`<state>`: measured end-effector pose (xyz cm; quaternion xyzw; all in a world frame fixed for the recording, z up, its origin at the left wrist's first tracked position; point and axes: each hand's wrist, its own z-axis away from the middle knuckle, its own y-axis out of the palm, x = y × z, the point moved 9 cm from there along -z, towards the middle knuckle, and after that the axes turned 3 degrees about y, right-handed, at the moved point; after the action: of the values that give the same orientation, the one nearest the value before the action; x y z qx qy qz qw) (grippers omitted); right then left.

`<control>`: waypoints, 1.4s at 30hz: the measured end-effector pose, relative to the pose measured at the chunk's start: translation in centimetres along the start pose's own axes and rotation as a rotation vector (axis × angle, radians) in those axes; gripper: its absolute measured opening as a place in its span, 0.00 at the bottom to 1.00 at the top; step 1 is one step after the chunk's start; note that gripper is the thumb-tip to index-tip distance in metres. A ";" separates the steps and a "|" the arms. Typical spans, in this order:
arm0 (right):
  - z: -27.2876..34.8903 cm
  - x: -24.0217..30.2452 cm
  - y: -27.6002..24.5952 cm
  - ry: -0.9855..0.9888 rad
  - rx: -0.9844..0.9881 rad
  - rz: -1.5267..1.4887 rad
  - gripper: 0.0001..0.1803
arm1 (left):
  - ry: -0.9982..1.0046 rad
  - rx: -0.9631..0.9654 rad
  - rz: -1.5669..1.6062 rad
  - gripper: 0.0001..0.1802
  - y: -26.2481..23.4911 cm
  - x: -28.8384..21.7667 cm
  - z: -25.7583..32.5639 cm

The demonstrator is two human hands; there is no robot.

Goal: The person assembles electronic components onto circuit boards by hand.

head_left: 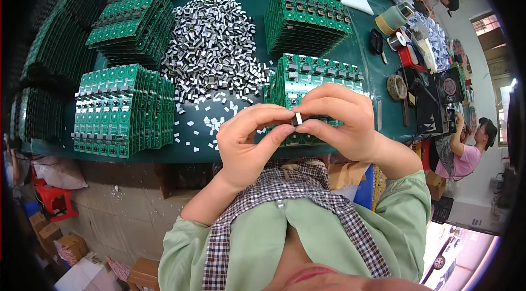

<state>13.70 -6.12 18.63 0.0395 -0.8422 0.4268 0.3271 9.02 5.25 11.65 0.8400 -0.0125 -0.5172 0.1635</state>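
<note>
Between the fingertips of both hands is a small black-and-white block-shaped part (297,119). My left hand (246,140) pinches it from the left, thumb and forefinger closed. My right hand (342,121) grips it from the right in the same way. Just beyond my hands stands a stack of green circuit boards (320,74), partly hidden by my right hand. A big heap of small white and black parts (211,44) lies beyond my left hand, with loose white pieces (213,122) scattered at its near side.
More circuit board stacks stand at the near left (107,113), far left (131,25) and far right (307,14). At the table's right side are a tape roll (396,87), a solder spool (396,42) and a black fan box (446,85). Two other people are at the right.
</note>
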 end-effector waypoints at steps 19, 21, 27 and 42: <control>0.8 -2.0 -0.4 0.189 -0.058 -0.378 0.08 | 0.329 0.000 -0.310 0.10 0.9 -1.8 0.0; 0.9 -2.2 0.0 0.224 -0.001 -0.399 0.08 | 0.341 0.010 -0.324 0.10 1.1 -1.8 0.0; 0.8 -2.5 0.2 0.260 0.038 -0.434 0.09 | 0.346 0.025 -0.349 0.08 1.4 -2.0 -0.3; 0.6 1.2 -0.7 -0.191 -0.084 0.101 0.12 | -0.253 0.064 0.203 0.15 1.6 1.5 -0.2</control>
<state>12.72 -6.76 19.55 0.0234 -0.8877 0.4012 0.2247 10.16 3.54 10.91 0.7673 -0.1345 -0.5991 0.1851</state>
